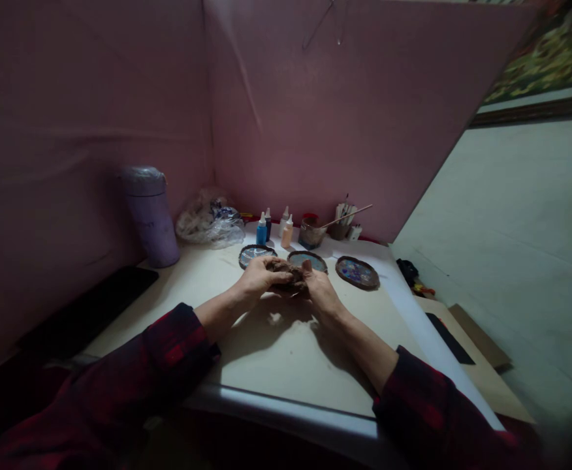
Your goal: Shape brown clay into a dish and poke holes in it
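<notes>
A lump of brown clay is held between both hands, a little above the white table. My left hand grips its left side, thumb on top. On the other side my right hand holds it with the thumb raised against it. The fingers under the clay are mostly hidden. Just beyond the hands lie three brown-rimmed round pieces: a left one with a blue and white face, a middle one with a plain blue-grey face, and a right one speckled blue and purple.
Small squeeze bottles stand at the back beside a jar with a stick across it and a holder of brushes. A purple tumbler, a crumpled plastic bag and a dark flat object are at left. Pink panels enclose the table.
</notes>
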A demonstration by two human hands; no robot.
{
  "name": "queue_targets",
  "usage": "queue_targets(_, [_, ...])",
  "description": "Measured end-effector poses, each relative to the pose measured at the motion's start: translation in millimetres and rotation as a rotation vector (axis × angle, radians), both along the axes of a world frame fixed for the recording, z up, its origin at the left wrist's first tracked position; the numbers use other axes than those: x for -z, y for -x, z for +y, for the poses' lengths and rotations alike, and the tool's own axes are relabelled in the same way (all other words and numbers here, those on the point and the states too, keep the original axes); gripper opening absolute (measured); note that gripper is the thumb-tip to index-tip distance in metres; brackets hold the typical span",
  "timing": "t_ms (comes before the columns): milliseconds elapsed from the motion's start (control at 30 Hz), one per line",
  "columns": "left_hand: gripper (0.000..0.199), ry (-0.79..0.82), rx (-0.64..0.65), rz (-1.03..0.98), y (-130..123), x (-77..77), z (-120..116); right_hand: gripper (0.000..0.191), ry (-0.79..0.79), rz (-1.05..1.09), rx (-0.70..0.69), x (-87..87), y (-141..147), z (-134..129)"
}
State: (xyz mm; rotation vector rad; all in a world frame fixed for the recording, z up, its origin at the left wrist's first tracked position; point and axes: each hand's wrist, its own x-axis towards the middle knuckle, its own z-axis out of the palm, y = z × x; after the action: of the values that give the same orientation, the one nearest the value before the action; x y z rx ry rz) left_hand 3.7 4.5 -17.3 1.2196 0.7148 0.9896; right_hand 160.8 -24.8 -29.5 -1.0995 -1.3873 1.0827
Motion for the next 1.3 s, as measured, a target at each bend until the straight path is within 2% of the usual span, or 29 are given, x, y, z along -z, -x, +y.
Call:
queue_targets(100, [0.034,-0.032,0.022,0.013,2,-0.9,0,0.072,0.017,0.052,-0.03,-3.8,2,-4])
queue_targets(200, [0.039,0.0,0.039,-0.033,1,-4.2,-3,0.071,0.022,0.068,-0.027,-5.7,2,-5])
queue_targets(400, [0.045,0.125,0.087,-0.123,-2,-4.2,-5,0.069,-0.022,-0.035,0.084,-4.7,-2,0])
queue_targets(533, [0.045,0.099,0.07,-0.097,-1,-1.3,-3,0.061,-0.067,-0.12,0.089,-5.5,-1,1])
queue_targets(833, [0.047,0.057,0.061,-0.095,2,-10.9,-7,0.045,-0.079,-0.062,0.066,-9.5,1,-7])
queue_targets(1100, [0.042,0.054,0.087,-0.126,1,-1.3,-2,0.058,-0.076,-0.057,0.083,-4.1,-1,-1])
queue_targets(1300, [0.036,0.086,0.121,-0.241,2,-3.5,-1,0.07,-0.023,0.041,0.144,-7.4,-1,-3])
